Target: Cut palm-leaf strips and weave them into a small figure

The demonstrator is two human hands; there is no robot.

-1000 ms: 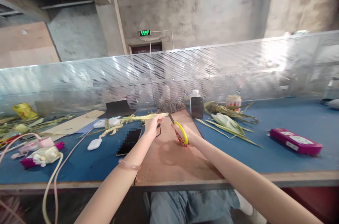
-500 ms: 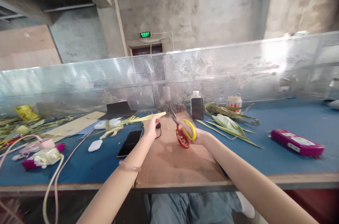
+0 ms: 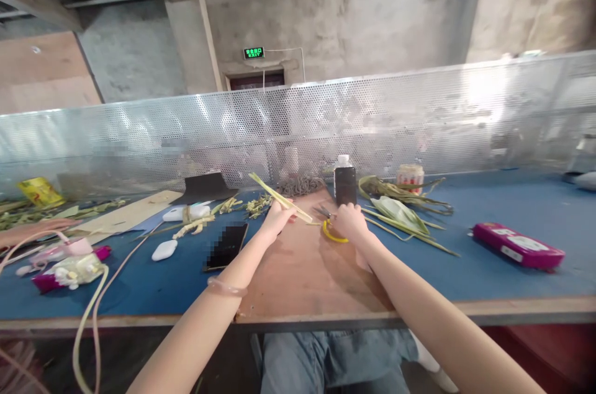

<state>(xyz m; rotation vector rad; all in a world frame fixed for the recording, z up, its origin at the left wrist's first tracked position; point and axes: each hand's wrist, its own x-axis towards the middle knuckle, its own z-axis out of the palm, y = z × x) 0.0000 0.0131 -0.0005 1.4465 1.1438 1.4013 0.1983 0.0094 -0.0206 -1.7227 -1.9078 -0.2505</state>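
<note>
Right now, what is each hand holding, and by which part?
The left hand pinches a green leaf strip near its lower end. The right hand holds scissors by the yellow handle.

Long blue table [image 3: 488, 270] with a wooden front edge. On it: brown board [image 3: 307, 276] at the middle, phone [image 3: 226, 246] just left of the board, white case [image 3: 165, 250], pink box [image 3: 518, 246] far right, dark bottle [image 3: 345, 182], green leaves [image 3: 400, 211], scissors [image 3: 331, 226] lying on the board.
</note>
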